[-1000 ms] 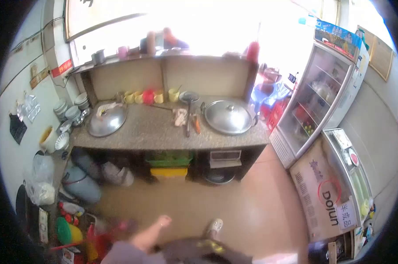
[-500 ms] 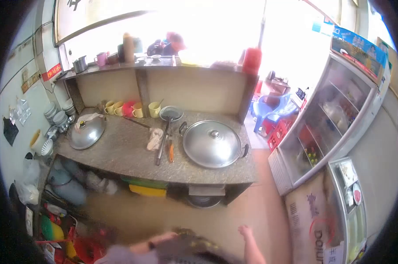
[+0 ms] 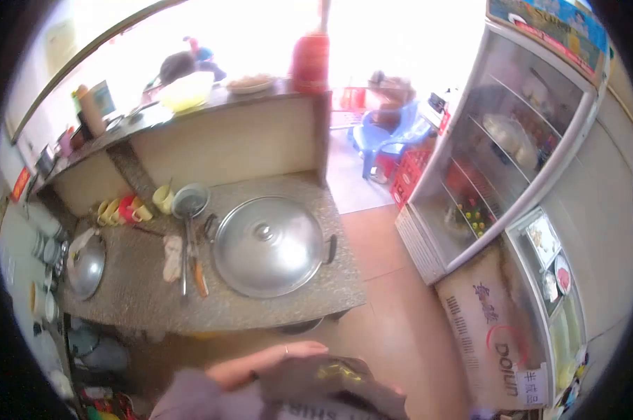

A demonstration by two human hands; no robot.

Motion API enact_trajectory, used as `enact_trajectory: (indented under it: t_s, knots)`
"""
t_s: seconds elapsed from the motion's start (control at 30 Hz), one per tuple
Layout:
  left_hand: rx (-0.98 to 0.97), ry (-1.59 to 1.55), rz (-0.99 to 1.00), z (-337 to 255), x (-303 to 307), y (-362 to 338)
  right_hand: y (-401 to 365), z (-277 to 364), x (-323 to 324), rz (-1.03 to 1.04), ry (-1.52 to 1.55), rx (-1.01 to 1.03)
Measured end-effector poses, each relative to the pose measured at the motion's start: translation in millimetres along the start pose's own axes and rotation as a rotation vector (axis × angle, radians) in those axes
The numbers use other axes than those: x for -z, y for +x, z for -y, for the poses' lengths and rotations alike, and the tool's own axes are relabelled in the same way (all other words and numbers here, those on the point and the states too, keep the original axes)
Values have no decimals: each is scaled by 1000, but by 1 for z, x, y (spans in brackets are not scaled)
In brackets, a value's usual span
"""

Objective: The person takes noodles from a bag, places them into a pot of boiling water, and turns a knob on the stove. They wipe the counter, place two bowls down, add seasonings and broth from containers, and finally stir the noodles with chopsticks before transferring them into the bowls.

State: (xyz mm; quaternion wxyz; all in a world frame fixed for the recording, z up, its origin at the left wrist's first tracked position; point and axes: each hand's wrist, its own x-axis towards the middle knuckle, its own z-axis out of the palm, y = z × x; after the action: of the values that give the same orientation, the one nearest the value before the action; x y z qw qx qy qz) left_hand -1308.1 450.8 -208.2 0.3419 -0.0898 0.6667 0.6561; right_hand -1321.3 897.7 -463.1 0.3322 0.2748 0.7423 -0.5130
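My left hand (image 3: 306, 348) is at the bottom centre, just above the dark printed cloth on my front, with its fingers stretched out together and nothing seen in it. Of my right hand only a small blurred patch (image 3: 398, 392) shows at the right edge of that cloth; its fingers cannot be made out. Ahead is the stone counter (image 3: 138, 301) with a large lidded pan (image 3: 269, 246). Left of the pan are a ladle (image 3: 185, 259), an orange-handled tool (image 3: 200, 278) and a crumpled cloth (image 3: 172, 257).
A glass-door fridge (image 3: 502, 147) stands at the right, with a low cabinet (image 3: 491, 336) in front of it. Blue chairs (image 3: 386, 133) and red crates (image 3: 411, 175) are beyond the counter's end. Yellow cups (image 3: 164, 199) line the counter's back. A person's head (image 3: 178, 66) shows past the ledge.
The view has swung right, so the counter lies further left. My left hand has come forward over the cloth on my front. My right hand, earlier raised at the right, is now mostly hidden.
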Motion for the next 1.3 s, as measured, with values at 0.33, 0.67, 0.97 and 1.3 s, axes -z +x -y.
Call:
enact_trajectory:
  t_s: [0.33,0.67,0.97,1.3]
  knots:
    - [-36,-243,265,-90,-43,150,68,175,120,52,-6,58]
    - [-309,71,283,-194,-43,271,123,479,122,385,-176,341]
    - [-343,7,187,-282,56,333,117,606,27,1209,-342,44]
    - [-84,2,-229,-345,146,339,43,827,8,1502,-61,-172]
